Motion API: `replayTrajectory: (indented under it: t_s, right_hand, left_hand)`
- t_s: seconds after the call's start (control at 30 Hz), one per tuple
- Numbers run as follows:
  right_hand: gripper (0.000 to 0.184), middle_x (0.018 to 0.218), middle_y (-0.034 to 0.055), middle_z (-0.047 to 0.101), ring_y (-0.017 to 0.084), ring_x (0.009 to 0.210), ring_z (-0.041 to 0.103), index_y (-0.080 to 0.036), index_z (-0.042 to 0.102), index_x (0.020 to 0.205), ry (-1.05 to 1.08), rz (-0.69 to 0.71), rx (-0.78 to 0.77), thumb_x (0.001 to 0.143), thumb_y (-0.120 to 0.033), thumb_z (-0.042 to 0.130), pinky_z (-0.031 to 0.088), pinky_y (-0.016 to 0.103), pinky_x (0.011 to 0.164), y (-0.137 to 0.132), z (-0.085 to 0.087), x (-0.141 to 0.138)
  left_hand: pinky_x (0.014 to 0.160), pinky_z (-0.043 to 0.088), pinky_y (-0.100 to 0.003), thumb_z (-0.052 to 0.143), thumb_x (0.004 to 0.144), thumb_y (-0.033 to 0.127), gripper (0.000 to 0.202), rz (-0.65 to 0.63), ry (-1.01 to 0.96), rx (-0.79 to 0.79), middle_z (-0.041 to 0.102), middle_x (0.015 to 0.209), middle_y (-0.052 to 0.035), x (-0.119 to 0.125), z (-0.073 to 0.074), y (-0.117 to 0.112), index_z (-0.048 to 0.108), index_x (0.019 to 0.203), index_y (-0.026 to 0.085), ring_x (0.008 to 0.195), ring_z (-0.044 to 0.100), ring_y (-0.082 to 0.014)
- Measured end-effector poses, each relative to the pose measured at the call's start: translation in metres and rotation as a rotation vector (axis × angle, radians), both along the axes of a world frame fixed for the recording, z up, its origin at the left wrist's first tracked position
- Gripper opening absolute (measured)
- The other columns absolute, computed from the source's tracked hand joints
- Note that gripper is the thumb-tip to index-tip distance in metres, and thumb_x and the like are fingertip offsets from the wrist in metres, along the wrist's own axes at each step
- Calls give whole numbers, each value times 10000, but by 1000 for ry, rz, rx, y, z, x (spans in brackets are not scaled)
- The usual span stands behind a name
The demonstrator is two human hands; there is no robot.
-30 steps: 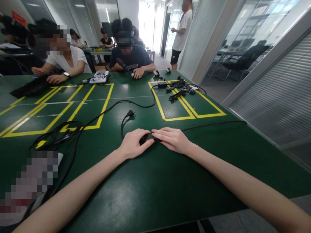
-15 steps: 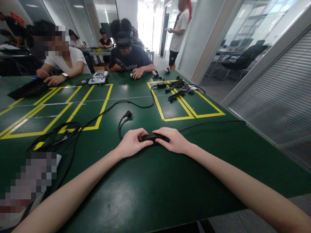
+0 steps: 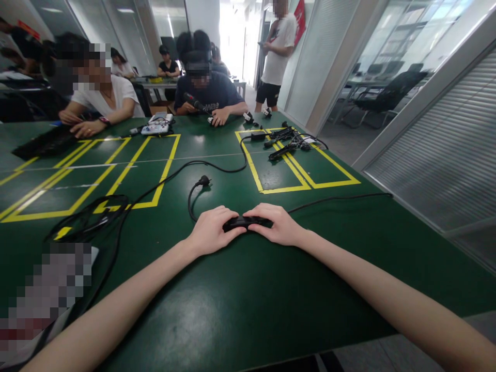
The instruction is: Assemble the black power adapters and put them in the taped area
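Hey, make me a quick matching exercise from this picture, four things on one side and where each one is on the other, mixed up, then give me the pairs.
Things:
1. Black bar-shaped item
2. Black plug
3. White item with cords
4. Pile of black parts

Places:
A. Just beyond the left hand
B. Across the right-hand yellow tape outlines
C. Between the left hand and the right hand, held
D. Far side of the green table, left of the pile

Pairs: 1-C, 2-A, 3-D, 4-B
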State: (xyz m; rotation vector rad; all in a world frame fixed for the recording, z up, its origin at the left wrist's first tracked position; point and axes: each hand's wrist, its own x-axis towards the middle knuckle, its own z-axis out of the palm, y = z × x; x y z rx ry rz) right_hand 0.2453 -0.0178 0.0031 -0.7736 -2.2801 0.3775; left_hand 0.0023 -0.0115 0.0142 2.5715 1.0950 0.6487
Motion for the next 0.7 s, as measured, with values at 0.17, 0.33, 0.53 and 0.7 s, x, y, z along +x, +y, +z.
replayTrajectory:
  t_s: [0.17,0.33,0.53,0.7]
  right_hand:
    - [136,923,78,733,206,811,678,-187,677,1040,1,-49,33,980,-300,629,579,342,756,-2,2,0]
    - [334,1125,129,714,240,979,690,-184,616,1267,-142,34,111,977,-349,615,595,379,848,-1,5,2]
    - [397,1300,143,666,228,1068,701,-212,573,1419,-396,28,341,1050,-346,509,597,342,859,-1,7,5]
    - [405,1234,117,691,178,896,718,-227,574,1441,-461,14,452,1077,-366,460,564,260,694,-4,13,7]
  left_hand:
    - [772,511,-332,674,911,505,331,23,25,-62,714,955,-52,2,2,-1,699,1031,197,856,658,-222]
    - [691,449,-301,606,939,506,319,31,2,-175,661,849,-24,5,4,-3,659,915,193,752,603,-191]
    - [634,382,-273,590,899,529,364,-8,-147,-466,635,764,-2,6,17,-1,671,843,179,704,536,-168]
    - [630,380,-264,608,869,597,457,-66,-197,-641,630,768,2,4,24,1,705,899,151,697,515,-155]
